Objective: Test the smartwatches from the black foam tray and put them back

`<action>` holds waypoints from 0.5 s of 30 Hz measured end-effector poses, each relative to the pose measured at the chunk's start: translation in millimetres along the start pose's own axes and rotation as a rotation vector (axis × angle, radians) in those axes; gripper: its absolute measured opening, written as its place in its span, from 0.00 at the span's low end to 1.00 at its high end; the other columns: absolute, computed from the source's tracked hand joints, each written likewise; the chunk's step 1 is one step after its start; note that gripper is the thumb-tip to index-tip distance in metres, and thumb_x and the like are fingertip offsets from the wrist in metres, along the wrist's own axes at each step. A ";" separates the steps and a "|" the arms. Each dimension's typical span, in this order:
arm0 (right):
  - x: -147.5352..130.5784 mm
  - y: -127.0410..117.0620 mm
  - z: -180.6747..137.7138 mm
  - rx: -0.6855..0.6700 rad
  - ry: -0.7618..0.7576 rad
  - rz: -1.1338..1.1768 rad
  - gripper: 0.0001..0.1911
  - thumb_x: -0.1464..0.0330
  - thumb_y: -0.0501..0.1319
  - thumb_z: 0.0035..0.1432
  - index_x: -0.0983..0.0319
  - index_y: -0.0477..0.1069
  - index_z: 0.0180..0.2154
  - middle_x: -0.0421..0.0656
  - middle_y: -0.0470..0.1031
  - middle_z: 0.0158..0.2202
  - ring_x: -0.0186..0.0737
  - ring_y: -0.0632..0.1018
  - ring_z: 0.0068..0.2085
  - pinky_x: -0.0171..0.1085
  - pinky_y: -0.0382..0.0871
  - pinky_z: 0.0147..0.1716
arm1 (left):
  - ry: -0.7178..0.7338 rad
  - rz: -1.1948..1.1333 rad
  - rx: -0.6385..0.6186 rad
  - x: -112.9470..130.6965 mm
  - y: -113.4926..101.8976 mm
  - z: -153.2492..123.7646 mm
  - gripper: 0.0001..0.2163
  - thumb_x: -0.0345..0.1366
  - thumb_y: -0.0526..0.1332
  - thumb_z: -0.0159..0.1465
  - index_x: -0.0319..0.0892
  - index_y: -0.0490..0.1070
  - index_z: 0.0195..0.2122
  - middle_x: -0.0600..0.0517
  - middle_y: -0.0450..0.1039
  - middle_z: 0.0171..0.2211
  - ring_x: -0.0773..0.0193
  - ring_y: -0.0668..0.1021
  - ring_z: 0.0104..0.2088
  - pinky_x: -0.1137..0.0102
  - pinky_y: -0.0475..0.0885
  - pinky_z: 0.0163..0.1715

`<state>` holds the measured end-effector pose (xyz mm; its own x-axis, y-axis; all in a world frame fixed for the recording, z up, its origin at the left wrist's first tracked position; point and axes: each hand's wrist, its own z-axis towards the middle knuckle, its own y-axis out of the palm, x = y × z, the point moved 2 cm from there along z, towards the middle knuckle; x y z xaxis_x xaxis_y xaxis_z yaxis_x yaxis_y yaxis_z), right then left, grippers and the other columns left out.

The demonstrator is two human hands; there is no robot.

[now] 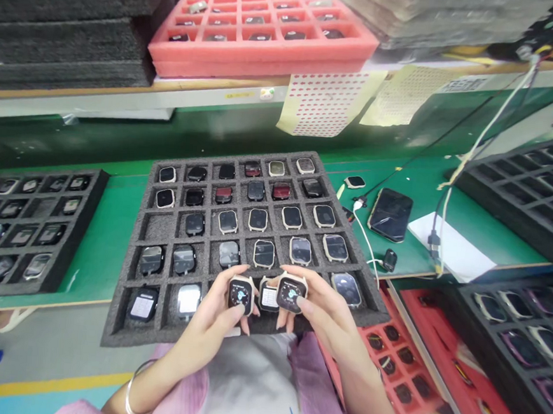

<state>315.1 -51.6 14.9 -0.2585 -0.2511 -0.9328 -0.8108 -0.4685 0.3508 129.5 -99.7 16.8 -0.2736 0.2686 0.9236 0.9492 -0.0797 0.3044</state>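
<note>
1. A first lit watch is pinched by the left hand above the foam tray's near edge.
2. A second lit watch is pinched by the right hand, closer to the near right corner.

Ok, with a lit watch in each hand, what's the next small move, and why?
I'd probably swipe the left watch with the left hand: its thumb lies over that lit dial, whereas the middle watch beside the right hand shows a pale page.
</note>
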 end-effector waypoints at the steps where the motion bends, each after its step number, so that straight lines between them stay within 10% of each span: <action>1: 0.8 0.3 0.0 0.010 0.001 0.008 0.19 0.66 0.58 0.63 0.58 0.63 0.55 0.50 0.73 0.48 0.38 0.79 0.30 0.35 0.74 0.24 | -0.009 -0.009 -0.003 0.2 -0.3 -0.3 0.20 0.38 0.54 0.65 0.46 0.56 0.58 0.47 0.67 0.45 0.57 0.74 0.40 0.66 0.73 0.34; 15: 3.1 4.1 -2.8 0.108 0.025 0.001 0.22 0.70 0.59 0.62 0.57 0.63 0.58 0.46 0.77 0.41 0.37 0.80 0.27 0.32 0.74 0.20 | -0.041 -0.009 -0.032 2.4 0.4 -1.0 0.18 0.35 0.51 0.67 0.46 0.56 0.58 0.47 0.69 0.46 0.56 0.75 0.43 0.63 0.72 0.39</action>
<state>312.5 -56.7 13.7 -0.2467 -0.2734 -0.9297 -0.8630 -0.3744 0.3391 129.1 -100.1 19.4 -0.2749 0.3083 0.9107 0.9411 -0.1077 0.3205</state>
